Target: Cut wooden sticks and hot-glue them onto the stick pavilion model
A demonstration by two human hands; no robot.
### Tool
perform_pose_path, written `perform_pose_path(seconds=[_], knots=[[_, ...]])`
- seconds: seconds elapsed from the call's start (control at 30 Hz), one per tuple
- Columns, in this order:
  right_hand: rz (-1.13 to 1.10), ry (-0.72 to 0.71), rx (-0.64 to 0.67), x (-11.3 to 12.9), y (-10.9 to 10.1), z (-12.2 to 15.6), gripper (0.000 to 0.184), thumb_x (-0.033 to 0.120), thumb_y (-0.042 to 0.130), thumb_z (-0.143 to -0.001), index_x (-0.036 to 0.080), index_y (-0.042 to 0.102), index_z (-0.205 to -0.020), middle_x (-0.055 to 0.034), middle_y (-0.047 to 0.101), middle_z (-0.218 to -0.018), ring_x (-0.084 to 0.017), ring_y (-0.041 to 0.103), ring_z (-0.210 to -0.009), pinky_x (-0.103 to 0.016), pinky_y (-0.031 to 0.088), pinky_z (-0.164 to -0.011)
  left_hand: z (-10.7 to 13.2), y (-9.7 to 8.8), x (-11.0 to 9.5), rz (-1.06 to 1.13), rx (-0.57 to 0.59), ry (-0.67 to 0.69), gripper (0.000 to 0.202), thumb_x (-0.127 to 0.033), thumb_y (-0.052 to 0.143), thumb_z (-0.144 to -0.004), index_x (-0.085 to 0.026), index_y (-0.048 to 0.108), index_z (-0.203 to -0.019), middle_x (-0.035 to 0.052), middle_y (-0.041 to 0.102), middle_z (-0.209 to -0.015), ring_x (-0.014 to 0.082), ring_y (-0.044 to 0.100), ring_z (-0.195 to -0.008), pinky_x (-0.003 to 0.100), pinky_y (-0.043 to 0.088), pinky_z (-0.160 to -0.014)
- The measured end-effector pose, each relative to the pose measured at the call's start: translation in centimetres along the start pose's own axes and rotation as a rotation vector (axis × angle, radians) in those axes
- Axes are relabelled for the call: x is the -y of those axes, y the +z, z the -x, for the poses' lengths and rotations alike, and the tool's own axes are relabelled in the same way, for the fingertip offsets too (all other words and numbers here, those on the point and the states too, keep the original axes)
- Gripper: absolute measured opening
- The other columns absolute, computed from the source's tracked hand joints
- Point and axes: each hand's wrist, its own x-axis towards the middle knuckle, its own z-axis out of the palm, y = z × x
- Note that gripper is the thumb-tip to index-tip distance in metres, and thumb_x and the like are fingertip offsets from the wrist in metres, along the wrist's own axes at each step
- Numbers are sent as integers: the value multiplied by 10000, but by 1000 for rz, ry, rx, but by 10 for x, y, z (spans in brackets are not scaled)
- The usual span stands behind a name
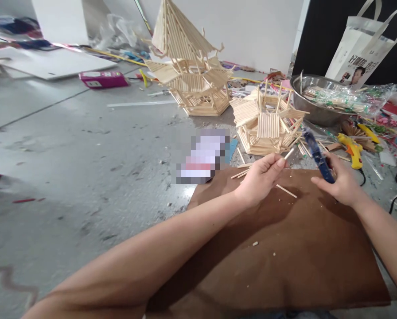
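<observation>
Above the far part of a brown sheet (301, 248), my left hand (263, 177) is closed in a pinch on a short thin wooden stick (289, 153). To its right, my right hand (343, 179) is wrapped round a long, scuffed blue hand tool (318, 155); blur hides its exact kind. The tool points up and away, apart from the stick. Just beyond both hands stands a small six-sided model building (268, 126) of wooden sticks, with upright posts on top. Loose sticks (241, 173) lie beside my left hand, and another stick (286, 191) rests below it.
Farther back stands a taller stick pagoda (192, 79) with a pointed roof. A metal bowl (318, 108) holds bagged sticks. A yellow glue gun (353, 148) lies to the right, near a white bag (358, 53). A pixelated phone-like object (203, 155) and purple packet (103, 79) lie left.
</observation>
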Motion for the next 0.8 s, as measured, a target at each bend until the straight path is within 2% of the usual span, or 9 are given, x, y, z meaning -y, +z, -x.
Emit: perform_pose_path(seconds=[0.07, 0.17, 0.37, 0.57, 0.8], knots=[[112, -68, 3, 2, 5, 1, 585, 411, 606, -668, 180, 393, -1162, -128, 519, -1133, -261, 511, -1036, -427, 386, -897, 0, 0, -1, 41, 31, -18, 253, -398, 505, -791, -159, 476, -713, -86, 279, -470, 34, 251, -404, 182, 192, -393], [176, -113, 34, 5, 10, 3, 566, 402, 583, -687, 188, 381, -1171, -125, 528, -1128, -254, 531, -1012, -417, 404, -872, 0, -1, 1, 94, 84, -54, 248, -397, 511, -789, -164, 474, -712, -90, 260, -461, 32, 236, -387, 182, 173, -376], [277, -185, 97, 9, 13, 5, 528, 361, 559, -693, 206, 374, -1163, -116, 547, -1093, -261, 532, -1008, -414, 416, -842, -1, -2, 3, 106, 113, -61, 250, -401, 548, -761, -174, 467, -694, -90, 274, -459, 30, 251, -379, 187, 198, -373], [301, -186, 103, 12, 15, 7, 502, 364, 535, -699, 209, 384, -1152, -111, 573, -1038, -266, 562, -935, -415, 432, -788, 0, -3, 2, -8, 126, -78, 231, -381, 539, -768, -168, 477, -707, -91, 318, -430, 26, 287, -356, 191, 206, -366], [322, -155, 129, 12, 16, 8, 476, 355, 524, -705, 183, 404, -1132, -116, 580, -1027, -264, 557, -947, -399, 434, -790, 0, -2, 0, -57, 125, -115, 239, -358, 520, -787, -173, 421, -673, -92, 350, -411, 20, 322, -326, 176, 208, -352]])
